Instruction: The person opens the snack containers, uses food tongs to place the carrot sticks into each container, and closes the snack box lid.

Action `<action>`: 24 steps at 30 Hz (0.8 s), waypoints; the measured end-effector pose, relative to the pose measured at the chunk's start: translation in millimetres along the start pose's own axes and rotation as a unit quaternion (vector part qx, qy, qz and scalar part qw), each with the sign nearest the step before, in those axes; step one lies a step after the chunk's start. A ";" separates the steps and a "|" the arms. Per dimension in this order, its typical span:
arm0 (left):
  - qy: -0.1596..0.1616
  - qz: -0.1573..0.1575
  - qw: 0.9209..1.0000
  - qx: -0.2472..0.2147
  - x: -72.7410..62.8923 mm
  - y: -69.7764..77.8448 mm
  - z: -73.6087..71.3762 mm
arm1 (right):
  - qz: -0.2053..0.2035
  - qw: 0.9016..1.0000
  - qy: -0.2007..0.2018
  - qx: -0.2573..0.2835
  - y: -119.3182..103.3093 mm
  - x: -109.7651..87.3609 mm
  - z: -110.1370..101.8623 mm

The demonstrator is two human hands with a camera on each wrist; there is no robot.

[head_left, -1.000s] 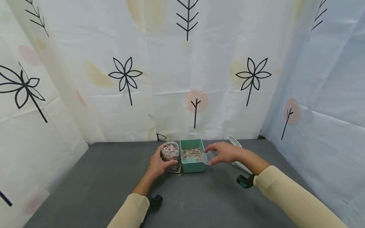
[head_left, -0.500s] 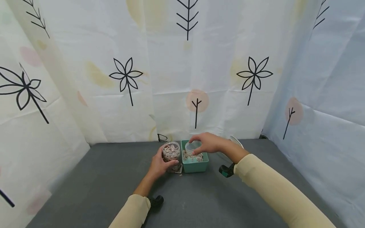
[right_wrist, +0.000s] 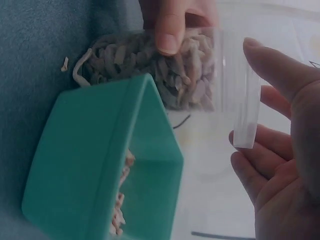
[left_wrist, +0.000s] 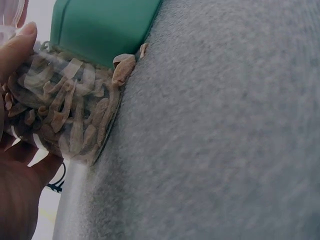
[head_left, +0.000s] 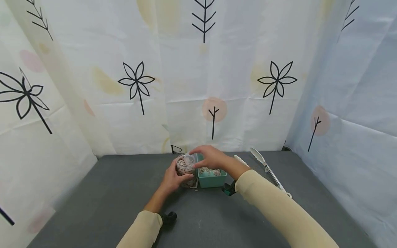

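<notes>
A clear plastic jar (head_left: 183,168), filled with pale brown dried strips, stands on the dark table. My left hand (head_left: 171,179) grips it from the left side, thumb in front. My right hand (head_left: 213,159) pinches a clear plastic lid (right_wrist: 245,112) by its rim, with fingers on one side and thumb on the other. In the head view the lid is over the jar's mouth; from the right wrist it looks slightly tilted, and whether it touches the jar's rim I cannot tell. Right beside the jar is a green rectangular container (head_left: 212,182) with more of the dried pieces inside.
Metal tongs (head_left: 267,167) lie on the table to the right. A white tip (head_left: 240,160) shows behind my right forearm. A strip (left_wrist: 124,70) lies by the jar's base, with a small crumb (right_wrist: 65,64) nearby. Patterned white cloth (head_left: 186,124) hangs behind the table.
My right hand has carried the lid leftward, from right of the green container, across it, to the jar's mouth. The tongs have come into fuller view. My left hand and the jar stay put.
</notes>
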State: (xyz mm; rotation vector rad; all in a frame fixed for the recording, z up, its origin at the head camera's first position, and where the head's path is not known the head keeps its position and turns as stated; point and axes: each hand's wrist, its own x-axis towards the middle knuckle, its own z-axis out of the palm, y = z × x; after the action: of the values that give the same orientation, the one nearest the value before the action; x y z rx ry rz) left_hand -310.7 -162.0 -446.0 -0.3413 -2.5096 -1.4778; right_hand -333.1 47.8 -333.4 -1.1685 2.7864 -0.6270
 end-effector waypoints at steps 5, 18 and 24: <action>-0.023 0.007 0.999 -0.027 1.6 -2.3 -3.7 | -0.006 1.000 0.001 0.008 -3.9 9.0 8.8; -0.090 0.031 0.993 -0.069 2.9 -5.4 -13.2 | -0.028 0.999 -0.045 -0.005 -11.6 20.0 11.0; -0.095 0.032 0.993 -0.067 3.8 -6.3 -14.2 | -0.038 0.996 -0.076 -0.019 -13.8 25.0 7.3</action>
State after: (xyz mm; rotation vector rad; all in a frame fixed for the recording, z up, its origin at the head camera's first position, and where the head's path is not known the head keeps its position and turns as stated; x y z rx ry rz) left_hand -315.3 -177.1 -443.4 -0.6058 -2.5187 -1.6637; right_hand -340.2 19.2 -332.2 -1.2774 2.6495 -0.4710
